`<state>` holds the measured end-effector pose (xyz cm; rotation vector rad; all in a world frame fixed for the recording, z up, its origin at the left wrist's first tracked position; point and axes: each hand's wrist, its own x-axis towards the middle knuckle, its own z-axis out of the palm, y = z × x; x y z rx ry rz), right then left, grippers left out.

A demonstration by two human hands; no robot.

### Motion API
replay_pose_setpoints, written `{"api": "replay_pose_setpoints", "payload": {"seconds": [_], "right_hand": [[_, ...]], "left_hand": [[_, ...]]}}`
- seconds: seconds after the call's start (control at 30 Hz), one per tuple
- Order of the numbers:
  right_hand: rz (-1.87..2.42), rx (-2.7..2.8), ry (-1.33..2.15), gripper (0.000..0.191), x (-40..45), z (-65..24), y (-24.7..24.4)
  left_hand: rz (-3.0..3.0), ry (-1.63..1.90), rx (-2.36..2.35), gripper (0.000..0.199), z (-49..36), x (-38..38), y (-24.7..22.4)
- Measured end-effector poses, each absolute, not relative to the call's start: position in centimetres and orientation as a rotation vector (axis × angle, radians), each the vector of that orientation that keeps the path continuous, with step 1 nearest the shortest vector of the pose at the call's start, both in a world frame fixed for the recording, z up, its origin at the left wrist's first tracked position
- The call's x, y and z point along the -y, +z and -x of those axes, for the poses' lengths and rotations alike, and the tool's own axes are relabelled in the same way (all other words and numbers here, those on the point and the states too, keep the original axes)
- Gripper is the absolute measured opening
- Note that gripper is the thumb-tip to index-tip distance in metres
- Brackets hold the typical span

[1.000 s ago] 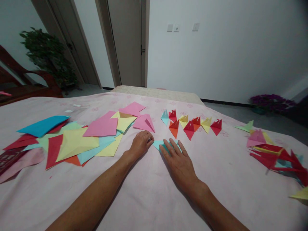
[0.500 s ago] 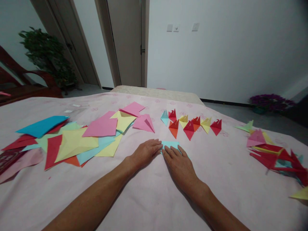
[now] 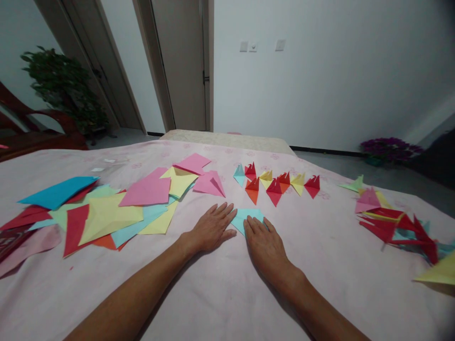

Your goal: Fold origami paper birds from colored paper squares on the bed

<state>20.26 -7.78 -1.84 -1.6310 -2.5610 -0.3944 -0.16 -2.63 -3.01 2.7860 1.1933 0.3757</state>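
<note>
A light blue folded paper [image 3: 245, 215] lies flat on the cloth between my hands. My right hand [image 3: 265, 241] rests on its right part, fingers stretched out and lying flat, hiding some of it. At its left edge, my left hand [image 3: 213, 227] lies with fingers spread and thumb apart, holding nothing; whether the fingertips touch the paper I cannot tell. Beyond the hands stand several small folded paper cranes, among them an orange crane [image 3: 252, 189], a red crane [image 3: 275, 189] and a light blue crane [image 3: 239, 174].
Overlapping colored paper sheets [image 3: 110, 215] spread over the left of the pink tablecloth [image 3: 213, 303]. Nearer the middle lies a folded pink paper [image 3: 209, 183]. A loose heap of folded paper pieces [image 3: 398, 227] sits at the right. A wooden chair [image 3: 53, 137] stands at the far left.
My left hand has slid left off the paper and its fingers have spread, uncovering more of the light blue paper. My right hand stays on it. The view has shifted slightly.
</note>
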Motion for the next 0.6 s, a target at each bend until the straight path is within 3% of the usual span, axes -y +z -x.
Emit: {"api": "replay_pose_setpoints", "payload": {"seconds": [0.2, 0.43, 0.6], "right_hand": [[1.632, 2.444, -0.346, 0.043, 8.2, -21.0, -2.7], [1.591, 2.189, -0.204, 0.029, 9.8, -21.6, -1.4], [1.781, 1.905, -0.127, 0.055, 10.6, -21.1, -1.5]], "left_hand": [[-2.771, 0.391, -1.294, 0.064, 0.7, 0.5, -3.8], [-2.615, 0.489, -1.561, 0.06, -0.4, -1.1, -4.6], [-2.48, 0.637, -1.495, 0.06, 0.3, -0.6, -4.5]]}}
